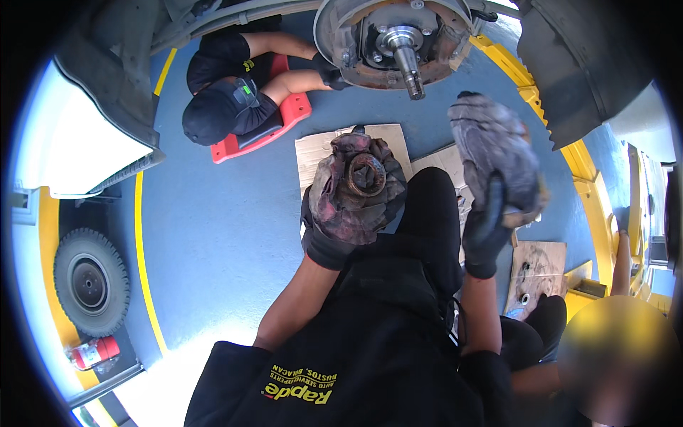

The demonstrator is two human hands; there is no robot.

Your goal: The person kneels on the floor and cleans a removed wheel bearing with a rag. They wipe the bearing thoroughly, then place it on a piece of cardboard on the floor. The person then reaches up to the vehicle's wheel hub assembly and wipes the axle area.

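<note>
Black shirt cloth (pixel 398 334) with yellow lettering fills six o'clock, below both gloved hands. Just off centre, toward one o'clock, a rusty metal ring (pixel 353 186) lies on a dark, stained rag (pixel 334 203), which the left hand (pixel 329 243) supports; cloth hides its fingers, so I cannot tell how far they close. At three o'clock the right hand (pixel 487 228) grips a blurred grey rag (pixel 494 142), thumb across it. Near one o'clock juts a bare spindle (pixel 408 64); around eleven, a co-worker (pixel 224 96) leans over a red seat (pixel 295 110).
</note>
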